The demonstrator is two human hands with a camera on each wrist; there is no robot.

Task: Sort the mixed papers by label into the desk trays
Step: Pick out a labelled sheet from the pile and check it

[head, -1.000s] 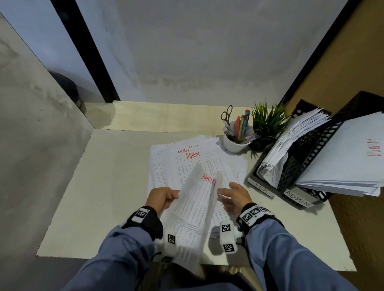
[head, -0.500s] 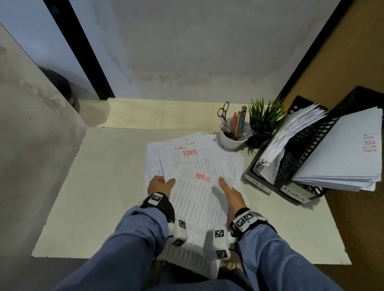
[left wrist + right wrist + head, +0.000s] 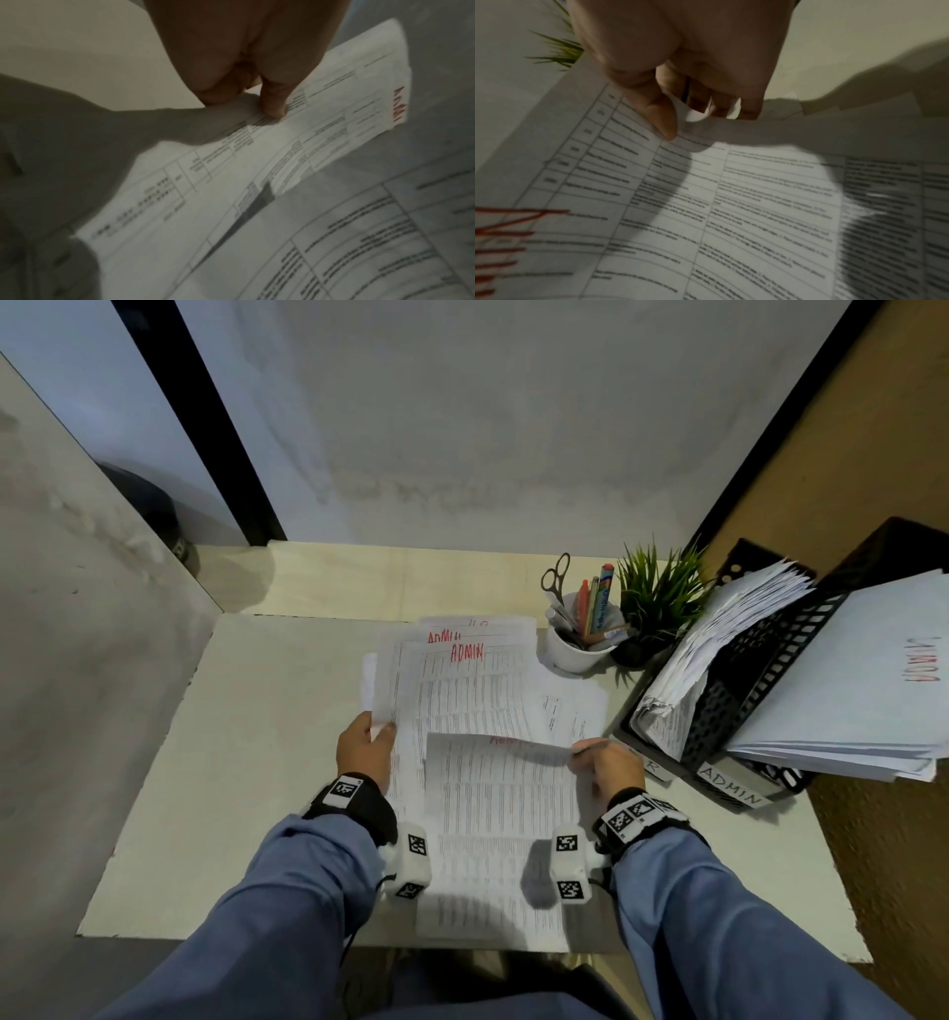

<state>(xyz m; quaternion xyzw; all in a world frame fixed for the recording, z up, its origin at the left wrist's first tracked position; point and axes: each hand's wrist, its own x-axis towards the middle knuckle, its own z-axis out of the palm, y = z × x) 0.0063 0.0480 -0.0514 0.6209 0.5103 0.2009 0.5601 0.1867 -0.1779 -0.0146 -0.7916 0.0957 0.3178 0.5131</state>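
My right hand [image 3: 611,765] pinches the far right corner of an ADMIN-labelled sheet [image 3: 500,824], thumb on top, lifting it free. My left hand [image 3: 365,751] grips the paper stack [image 3: 462,695] edge to steady it. Beyond my right fingers the ADMIN tray [image 3: 739,788] waits; the pen cup [image 3: 577,649] and plant [image 3: 655,593] stand clear.

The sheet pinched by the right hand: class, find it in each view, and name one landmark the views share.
Head: the sheet lies low at centre, far edge raised by the right hand.
Left wrist: its lower right corner, probably; blurred.
Right wrist: it fills the lower frame, the hand pinching its edge.
Shared landmark: red ADMIN lettering.
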